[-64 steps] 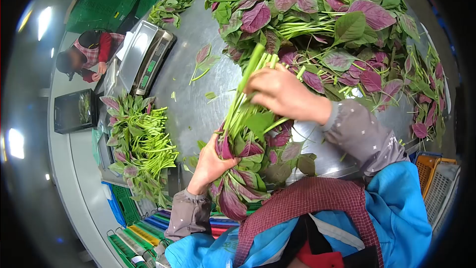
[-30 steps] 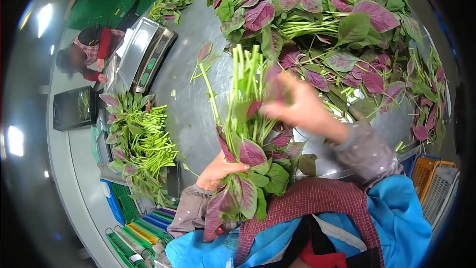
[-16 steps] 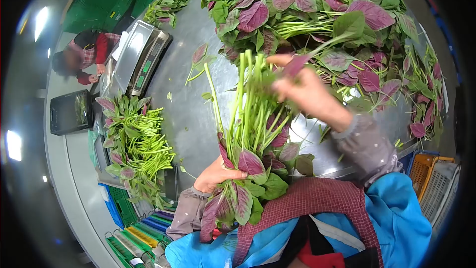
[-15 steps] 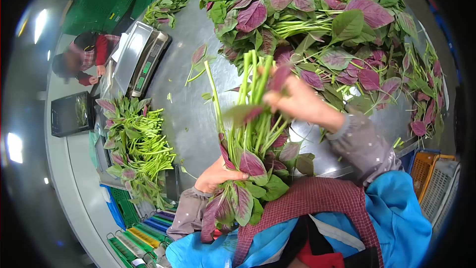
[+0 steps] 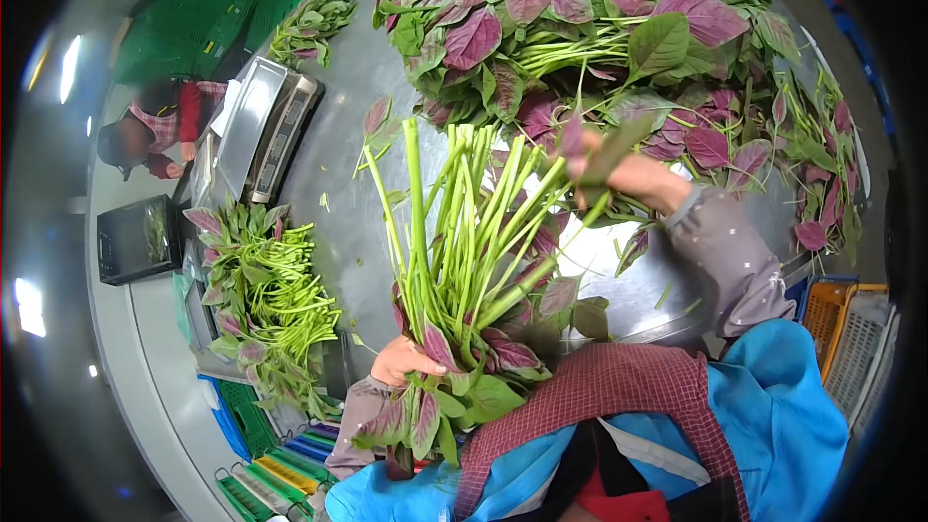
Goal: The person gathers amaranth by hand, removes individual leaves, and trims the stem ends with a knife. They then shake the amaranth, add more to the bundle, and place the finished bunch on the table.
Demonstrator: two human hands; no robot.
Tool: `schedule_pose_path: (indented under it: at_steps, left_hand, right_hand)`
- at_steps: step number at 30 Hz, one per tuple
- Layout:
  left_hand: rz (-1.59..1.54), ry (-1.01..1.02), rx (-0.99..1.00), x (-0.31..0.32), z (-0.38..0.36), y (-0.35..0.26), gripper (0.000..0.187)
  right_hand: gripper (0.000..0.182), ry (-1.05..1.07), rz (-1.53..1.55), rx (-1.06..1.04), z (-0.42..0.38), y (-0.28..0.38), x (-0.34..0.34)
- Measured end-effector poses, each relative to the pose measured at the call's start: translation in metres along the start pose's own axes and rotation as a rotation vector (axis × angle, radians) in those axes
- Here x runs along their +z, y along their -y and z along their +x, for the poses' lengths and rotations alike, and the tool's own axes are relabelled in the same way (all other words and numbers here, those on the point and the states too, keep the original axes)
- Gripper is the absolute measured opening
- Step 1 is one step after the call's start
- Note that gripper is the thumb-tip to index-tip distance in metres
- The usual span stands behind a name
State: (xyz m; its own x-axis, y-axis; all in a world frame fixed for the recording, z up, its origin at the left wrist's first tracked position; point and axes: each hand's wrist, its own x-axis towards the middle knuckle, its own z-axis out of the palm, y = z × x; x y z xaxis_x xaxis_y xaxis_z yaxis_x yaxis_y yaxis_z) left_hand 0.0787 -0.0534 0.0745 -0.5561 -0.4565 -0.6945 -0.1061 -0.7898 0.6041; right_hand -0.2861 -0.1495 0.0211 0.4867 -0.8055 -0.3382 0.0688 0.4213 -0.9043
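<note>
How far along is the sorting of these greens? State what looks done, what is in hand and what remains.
Done: a sorted stack lies at the left, near the scale. In hand: the left hand grips a bunch, stems up, while the right hand holds a leafy stem by the stem ends. Left: a large loose pile on the table.

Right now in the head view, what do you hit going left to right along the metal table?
Black tray → sorted amaranth pile → bunch in left hand → right hand → orange crate.
</note>
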Motion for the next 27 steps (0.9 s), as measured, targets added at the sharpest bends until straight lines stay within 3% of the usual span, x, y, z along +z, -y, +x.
schedule_pose_path:
  at_steps: [1, 2, 4, 6, 8, 10, 12, 14, 16, 17, 18, 20, 23, 25, 26, 27]
  left_hand:
    - [-0.017, -0.002, 0.003, 0.001, -0.002, 0.001, 0.063]
    - [-0.018, -0.01, 0.002, 0.0, -0.005, 0.002, 0.063]
    - [-0.013, -0.022, 0.002, -0.001, -0.011, 0.003, 0.063]
    - [-0.005, -0.041, 0.006, -0.004, -0.017, 0.005, 0.063]
    - [0.024, -0.051, 0.01, -0.009, -0.021, 0.006, 0.064]
    - [0.09, -0.035, -0.01, -0.019, -0.021, 0.005, 0.067]
    - [0.17, -0.106, -0.052, 0.004, -0.023, -0.025, 0.072]
    - [0.399, -0.096, 0.093, 0.004, -0.016, -0.037, 0.072]
    - [0.633, -0.065, 0.182, 0.006, -0.009, -0.05, 0.077]
    - [1.001, -0.156, 0.182, 0.008, -0.009, -0.055, 0.074]
    - [1.371, -0.251, 0.179, 0.015, -0.012, -0.066, 0.071]
    - [1.63, -0.273, 0.327, 0.043, -0.012, -0.082, 0.066]
    - [1.875, -0.284, 0.454, 0.064, -0.013, -0.087, 0.064]
    - [2.027, -0.267, 0.54, 0.077, -0.02, -0.096, 0.055]
    - [2.029, -0.279, 0.54, 0.08, -0.024, -0.1, 0.055]
    - [2.072, -0.292, 0.541, 0.081, -0.028, -0.103, 0.053]
  right_hand:
    - [0.057, 0.07, 0.104, 0.024, 0.004, -0.019, 0.007]
    - [0.057, 0.308, 0.255, -0.057, 0.004, -0.025, 0.013]
    - [0.045, 0.067, 0.292, 0.028, -0.003, -0.02, 0.023]
    - [0.03, 0.025, 0.593, -0.164, 0.002, -0.019, -0.006]
    - [0.02, -0.184, 0.688, -0.294, -0.022, 0.023, -0.028]
    - [0.025, -0.072, 0.522, -0.281, -0.042, 0.043, -0.039]
    - [0.032, -0.005, -0.308, 0.128, -0.044, 0.044, -0.042]
    - [0.046, 0.198, -1.426, 0.358, -0.053, 0.062, -0.042]
    - [0.047, -0.221, -1.644, 0.045, -0.058, 0.072, -0.039]
    - [0.042, -0.348, -1.517, -0.524, -0.048, 0.07, -0.053]
    - [0.037, -0.342, -1.148, -0.287, -0.05, 0.112, -0.017]
    - [0.034, -0.129, -0.775, -0.48, -0.033, 0.125, 0.007]
    - [0.036, 0.196, -0.606, -0.527, 0.019, 0.096, 0.027]
    - [0.048, 0.38, -0.384, -0.304, 0.038, 0.042, 0.049]
    - [0.048, 0.41, -0.262, 0.055, 0.033, 0.015, 0.069]
    - [0.059, 0.63, -0.358, 0.028, 0.048, -0.028, 0.077]
